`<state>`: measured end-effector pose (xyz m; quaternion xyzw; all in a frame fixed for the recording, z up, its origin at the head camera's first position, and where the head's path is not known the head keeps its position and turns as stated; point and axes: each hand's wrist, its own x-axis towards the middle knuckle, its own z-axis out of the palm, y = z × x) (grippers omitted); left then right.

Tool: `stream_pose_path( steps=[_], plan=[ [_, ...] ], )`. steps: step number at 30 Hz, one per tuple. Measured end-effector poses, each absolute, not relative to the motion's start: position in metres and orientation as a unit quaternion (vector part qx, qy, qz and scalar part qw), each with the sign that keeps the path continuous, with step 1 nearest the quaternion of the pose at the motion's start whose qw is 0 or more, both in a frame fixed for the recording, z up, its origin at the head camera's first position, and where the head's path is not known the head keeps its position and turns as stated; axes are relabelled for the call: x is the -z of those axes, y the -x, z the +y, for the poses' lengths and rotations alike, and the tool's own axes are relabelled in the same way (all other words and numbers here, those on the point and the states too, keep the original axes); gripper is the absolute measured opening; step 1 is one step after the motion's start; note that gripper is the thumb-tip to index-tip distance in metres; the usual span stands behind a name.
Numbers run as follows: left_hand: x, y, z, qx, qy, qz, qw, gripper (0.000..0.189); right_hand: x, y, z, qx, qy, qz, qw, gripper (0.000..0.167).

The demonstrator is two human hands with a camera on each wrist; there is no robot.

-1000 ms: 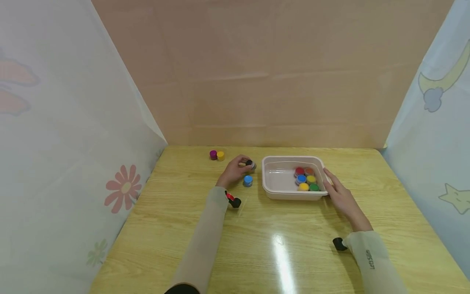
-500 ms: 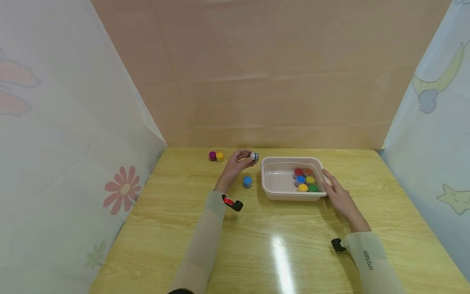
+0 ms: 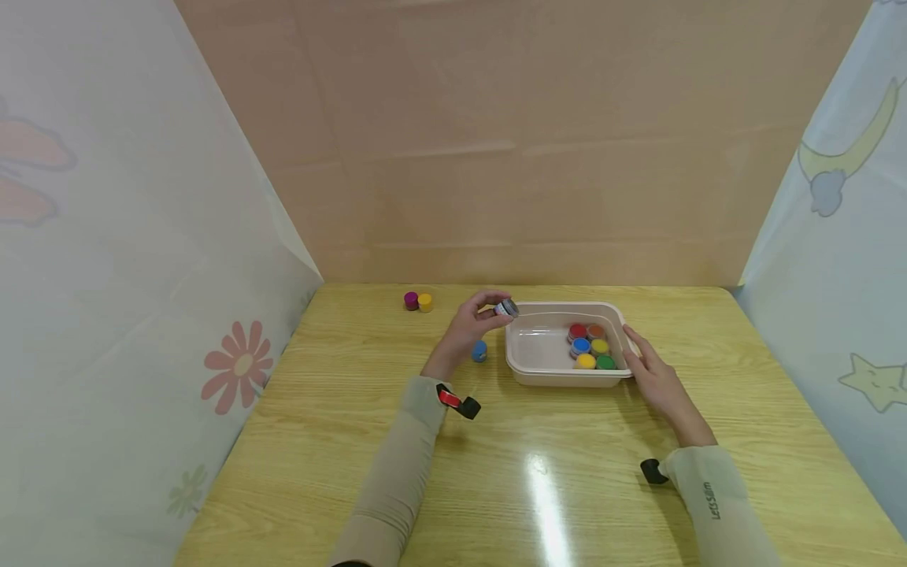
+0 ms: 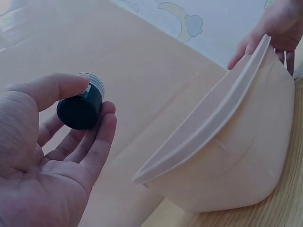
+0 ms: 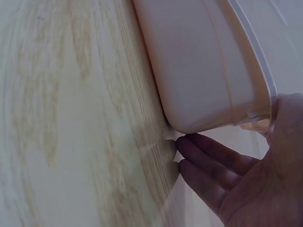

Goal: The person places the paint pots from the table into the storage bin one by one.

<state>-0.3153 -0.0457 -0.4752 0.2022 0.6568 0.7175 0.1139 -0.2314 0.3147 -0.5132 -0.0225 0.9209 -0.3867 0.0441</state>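
My left hand (image 3: pixel 464 327) pinches a small dark paint jar (image 3: pixel 506 308) between thumb and fingers, above the table by the left rim of a pale pink plastic tub (image 3: pixel 567 379). In the left wrist view the jar (image 4: pixel 80 109) is tilted, with a label and a pale edge near the thumb. My right hand (image 3: pixel 660 383) holds the tub's right end, thumb at the rim. Its fingers (image 5: pixel 213 161) touch the outside near the base in the right wrist view. Several jars with coloured lids, among them a green jar (image 3: pixel 605 362) and a red jar (image 3: pixel 577 332), stand inside the tub's right half.
A blue-lidded jar (image 3: pixel 479 351) stands on the table (image 3: pixel 319 441) left of the tub, partly behind my left hand. Farther back on the left, a purple-lidded jar (image 3: pixel 411 301) and a yellow-lidded jar (image 3: pixel 425 302) stand side by side. A brown sheet (image 3: pixel 524 157) closes off the back.
My left hand has lifted the dark jar from beside the blue-lidded one and carried it right, to the tub's left rim. The right hand and tub have stayed in place.
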Motion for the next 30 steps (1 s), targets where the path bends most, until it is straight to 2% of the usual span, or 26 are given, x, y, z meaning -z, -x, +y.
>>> stream_pose_path(
  steps=[14,30],
  plan=[
    [0.47,0.306,-0.028,-0.684,-0.23,0.683,0.118,0.042,0.511,0.23,0.313,0.393,0.017,0.918,0.052,0.065],
    [0.466,0.302,0.007,-0.61,-0.226,0.758,0.048,0.04,0.512,0.232,0.312,0.384,0.012,0.922,0.049,0.066]
  ],
)
